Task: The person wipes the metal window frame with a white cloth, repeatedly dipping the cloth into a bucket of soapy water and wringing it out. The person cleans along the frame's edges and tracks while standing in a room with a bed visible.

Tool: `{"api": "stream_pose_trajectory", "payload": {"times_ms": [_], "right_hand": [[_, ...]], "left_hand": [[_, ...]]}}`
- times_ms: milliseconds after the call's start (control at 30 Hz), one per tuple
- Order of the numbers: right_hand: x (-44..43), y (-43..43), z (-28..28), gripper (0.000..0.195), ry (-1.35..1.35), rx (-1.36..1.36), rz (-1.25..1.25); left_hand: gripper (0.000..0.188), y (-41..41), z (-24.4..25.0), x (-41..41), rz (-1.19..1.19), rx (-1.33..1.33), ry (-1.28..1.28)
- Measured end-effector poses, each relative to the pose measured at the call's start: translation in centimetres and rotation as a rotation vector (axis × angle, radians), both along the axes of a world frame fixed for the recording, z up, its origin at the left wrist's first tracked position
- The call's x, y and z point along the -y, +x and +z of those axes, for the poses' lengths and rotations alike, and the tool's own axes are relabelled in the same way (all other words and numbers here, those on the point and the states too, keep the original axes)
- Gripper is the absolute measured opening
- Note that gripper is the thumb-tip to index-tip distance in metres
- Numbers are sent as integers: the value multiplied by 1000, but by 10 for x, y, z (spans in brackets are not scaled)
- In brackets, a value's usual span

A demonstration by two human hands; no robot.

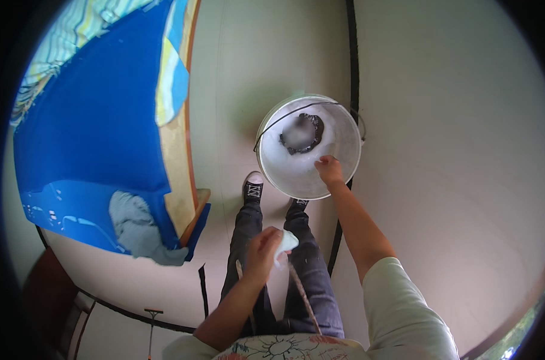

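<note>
Just ahead of my shoes is a pale round bucket [344, 155] with a thin wire handle [290, 113]. White suds [272, 150] ring its inside, around a dark ragged-edged patch [318, 127] whose middle is blurred. My right hand [330, 171] is over the near right part of the bucket, fingers bent together. Whether anything small is between those fingers is unclear. Closer to my body, my left hand [265, 252] grips a small pale cloth [289, 241] that sticks out past the fingers, in front of my dark trousers.
Along the left stands a bed with a blue sheet [101, 117] and a wooden edge [178, 162]. A crumpled grey cloth [139, 225] lies at its near corner. A squeegee [153, 311] shows at lower left. On the right a wall [443, 135] rises from a black baseboard [354, 58].
</note>
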State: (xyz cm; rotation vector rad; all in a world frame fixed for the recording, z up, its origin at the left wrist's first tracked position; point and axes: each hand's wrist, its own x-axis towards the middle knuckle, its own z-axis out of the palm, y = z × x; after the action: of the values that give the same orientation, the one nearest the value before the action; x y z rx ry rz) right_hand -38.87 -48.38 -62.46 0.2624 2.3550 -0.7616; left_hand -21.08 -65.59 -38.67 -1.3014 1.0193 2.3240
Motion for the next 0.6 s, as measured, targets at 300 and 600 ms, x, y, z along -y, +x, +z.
{"api": "stream_pose_trajectory", "payload": {"times_ms": [300, 600], "right_hand": [[51, -38, -169, 33, -287, 231, -662], [17, -29, -199, 24, 85, 27, 55]], "left_hand": [[21, 14, -128, -58, 77, 236, 236], [27, 23, -167, -64, 62, 344, 200]]}}
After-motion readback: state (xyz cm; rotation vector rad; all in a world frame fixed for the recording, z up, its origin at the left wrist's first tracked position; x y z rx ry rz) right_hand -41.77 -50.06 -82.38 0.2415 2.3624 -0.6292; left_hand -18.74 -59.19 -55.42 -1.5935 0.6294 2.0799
